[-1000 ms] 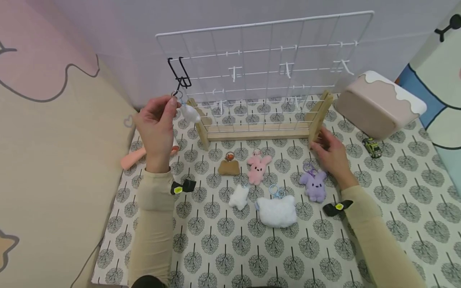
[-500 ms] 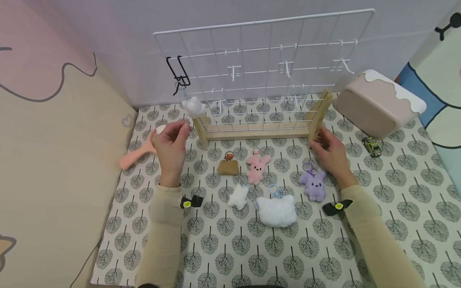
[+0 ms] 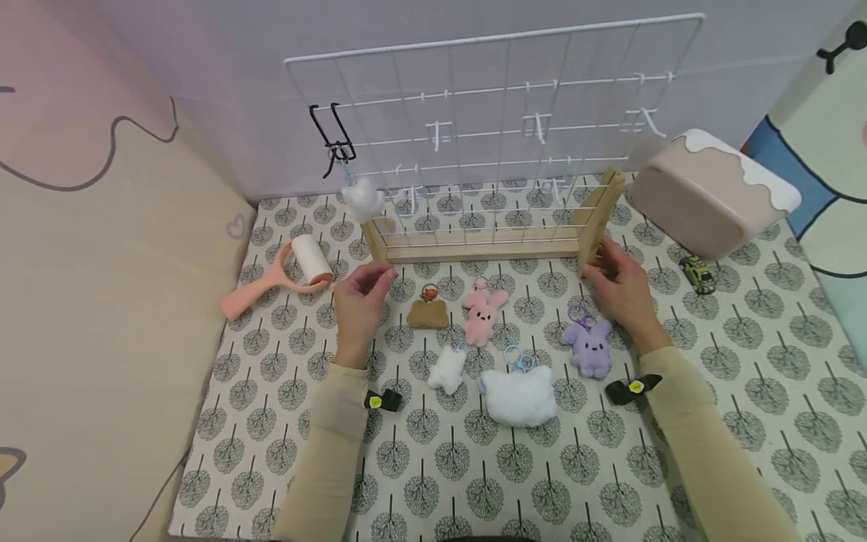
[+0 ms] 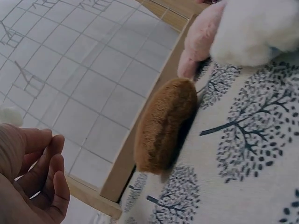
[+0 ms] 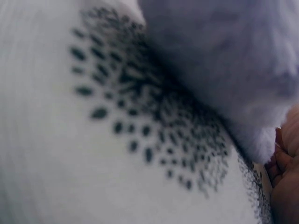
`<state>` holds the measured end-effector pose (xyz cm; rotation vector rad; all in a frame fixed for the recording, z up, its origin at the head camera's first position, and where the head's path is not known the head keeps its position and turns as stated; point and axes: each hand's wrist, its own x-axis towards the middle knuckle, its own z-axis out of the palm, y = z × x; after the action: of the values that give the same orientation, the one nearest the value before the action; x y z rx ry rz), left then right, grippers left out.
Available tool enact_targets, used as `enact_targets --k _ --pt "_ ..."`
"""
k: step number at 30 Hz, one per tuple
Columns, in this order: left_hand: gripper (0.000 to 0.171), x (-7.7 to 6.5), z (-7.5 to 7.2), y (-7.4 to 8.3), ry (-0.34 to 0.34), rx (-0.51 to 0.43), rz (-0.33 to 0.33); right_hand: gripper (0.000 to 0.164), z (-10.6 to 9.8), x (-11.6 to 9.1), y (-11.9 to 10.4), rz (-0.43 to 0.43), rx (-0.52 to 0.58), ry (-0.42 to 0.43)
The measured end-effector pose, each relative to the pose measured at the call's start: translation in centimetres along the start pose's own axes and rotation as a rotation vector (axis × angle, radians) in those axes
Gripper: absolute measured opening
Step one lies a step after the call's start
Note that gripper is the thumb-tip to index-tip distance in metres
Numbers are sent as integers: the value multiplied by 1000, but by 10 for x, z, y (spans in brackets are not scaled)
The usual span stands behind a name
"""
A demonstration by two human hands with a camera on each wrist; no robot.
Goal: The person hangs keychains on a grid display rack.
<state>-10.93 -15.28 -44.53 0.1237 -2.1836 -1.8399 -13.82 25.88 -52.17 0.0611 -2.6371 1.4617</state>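
Note:
A white wire grid rack (image 3: 484, 248) stands upright in wooden feet at the back of the table. My right hand (image 3: 622, 290) grips its right wooden foot (image 3: 599, 218), thumb at the front edge. By the left foot is my left hand (image 3: 360, 305), its fingers loosely curled and holding nothing. A small white plush keychain (image 3: 363, 199) hangs from a black hook (image 3: 334, 139) at the rack's left. In front lie a brown plush keychain (image 3: 427, 315), a pink bunny keychain (image 3: 482, 319), a small white plush (image 3: 448, 370), a larger white plush keychain (image 3: 518, 397) and a purple bunny keychain (image 3: 591, 348).
A lint roller (image 3: 278, 277) with a coral handle lies at the left. At the right stand a pink and white box (image 3: 704, 196) and a small green toy car (image 3: 698, 275). Several white hooks (image 3: 538, 128) are on the grid. The tablecloth (image 3: 488, 482) has a tree print.
My left hand has let go of the white plush keychain, which now hangs from the black hook. That hand has moved down and right, toward the brown plush. The right hand stays put.

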Motion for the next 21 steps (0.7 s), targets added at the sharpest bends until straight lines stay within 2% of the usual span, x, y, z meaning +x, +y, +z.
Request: enact_targets --k 4,8,11,14,21 --pt "16 1 5 -18 -40 21 -1 63 -1 -1 1 2 8 3" --pt "20 4 8 -45 -86 42 -27 63 0 0 2 -6 12 9" --pt "24 5 11 -60 -132 56 -52 63 1 0 2 -9 2 14" --pt "28 6 13 -68 -178 66 -57 62 1 0 2 -9 -4 17" --pt "31 5 16 -76 -204 151 -21 61 2 0 0 -8 7 21"
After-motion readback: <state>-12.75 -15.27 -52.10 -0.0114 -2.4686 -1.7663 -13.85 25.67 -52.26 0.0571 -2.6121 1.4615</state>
